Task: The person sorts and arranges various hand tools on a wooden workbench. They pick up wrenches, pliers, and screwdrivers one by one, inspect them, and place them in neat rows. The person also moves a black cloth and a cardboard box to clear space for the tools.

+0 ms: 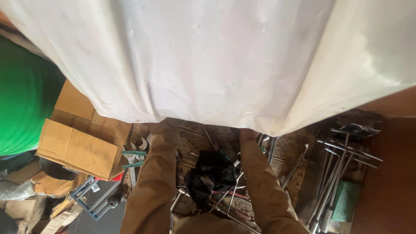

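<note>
A large white glossy panel [208, 60] fills the upper half of the view and hides whatever lies behind it. Neither of my hands shows anywhere. Below the panel, two tan-clothed limbs, most likely my trouser legs [151, 182] [264, 186], run from the bottom edge up to the panel's lower rim. Between them a crumpled black rag [210, 175] lies on a pile of long metal tools.
A cardboard box [78, 147] sits at the left, beside a green rounded object [21, 95]. Green-handled pliers [132, 158] and open wrenches [141, 145] lie near it. Several T-handle wrenches [338, 169] and a green pad [346, 201] lie at the right. A grey metal frame [93, 197] is at the lower left.
</note>
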